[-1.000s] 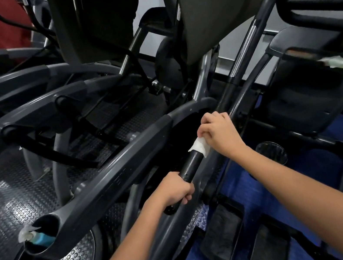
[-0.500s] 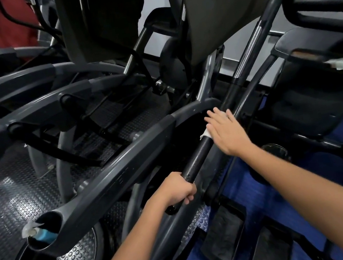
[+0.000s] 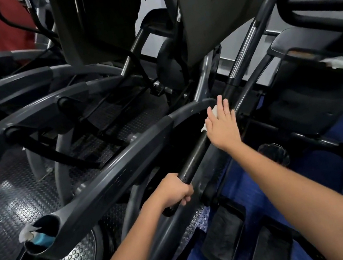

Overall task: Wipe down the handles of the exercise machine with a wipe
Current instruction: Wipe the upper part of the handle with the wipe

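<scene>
A long black handle (image 3: 194,160) of the exercise machine runs diagonally from lower centre up to the right. My left hand (image 3: 174,192) is wrapped around its lower end. Higher up the bar, my right hand (image 3: 222,125) lies flat with fingers stretched out, pressing a white wipe (image 3: 213,110) against the handle. Only small edges of the wipe show past the fingers and the thumb side of the palm.
A grey curved arm (image 3: 111,186) of the machine crosses left of the handle and ends in a cup holder (image 3: 40,235) holding a blue bottle and tissue. Black pedals (image 3: 225,235) lie below. Another machine with a tray (image 3: 312,52) stands at right. The floor is studded rubber.
My right hand has slid up the handle with the wipe and gone from a closed grip to a flat, open-fingered press. My left hand keeps its hold at the lower end.
</scene>
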A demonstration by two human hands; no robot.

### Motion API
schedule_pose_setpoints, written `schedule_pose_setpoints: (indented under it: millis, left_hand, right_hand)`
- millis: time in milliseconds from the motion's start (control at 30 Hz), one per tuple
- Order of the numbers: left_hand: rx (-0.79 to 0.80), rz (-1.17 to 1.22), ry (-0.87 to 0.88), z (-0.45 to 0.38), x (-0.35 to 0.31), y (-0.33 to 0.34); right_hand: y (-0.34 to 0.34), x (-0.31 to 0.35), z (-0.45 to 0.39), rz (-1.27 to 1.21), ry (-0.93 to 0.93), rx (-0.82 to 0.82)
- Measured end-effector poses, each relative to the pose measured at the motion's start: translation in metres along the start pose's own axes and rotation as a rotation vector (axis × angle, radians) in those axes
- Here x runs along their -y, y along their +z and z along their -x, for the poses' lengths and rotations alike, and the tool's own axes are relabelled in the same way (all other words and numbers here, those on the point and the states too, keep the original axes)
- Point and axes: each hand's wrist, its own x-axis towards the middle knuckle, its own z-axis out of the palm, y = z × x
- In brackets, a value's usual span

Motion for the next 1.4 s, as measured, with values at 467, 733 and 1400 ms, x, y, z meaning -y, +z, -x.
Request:
schedule_pose_setpoints:
  millis: [467, 733, 1400]
  left_hand:
    - [-0.047, -0.065, -0.059, 0.001, -0.003, -0.002]
    - [-0.01, -0.042, -0.077, 0.008, -0.006, -0.006]
    - [-0.042, -0.032, -0.064, 0.009, -0.01, -0.002]
  right_hand:
    - [0.012, 0.043, -0.011, -0.749, 0.841, -0.195]
    - [0.032, 0.052, 0.037, -0.825, 0.858, -0.07]
    - [0.042, 0.026, 0.024, -1.016, 0.743, 0.301]
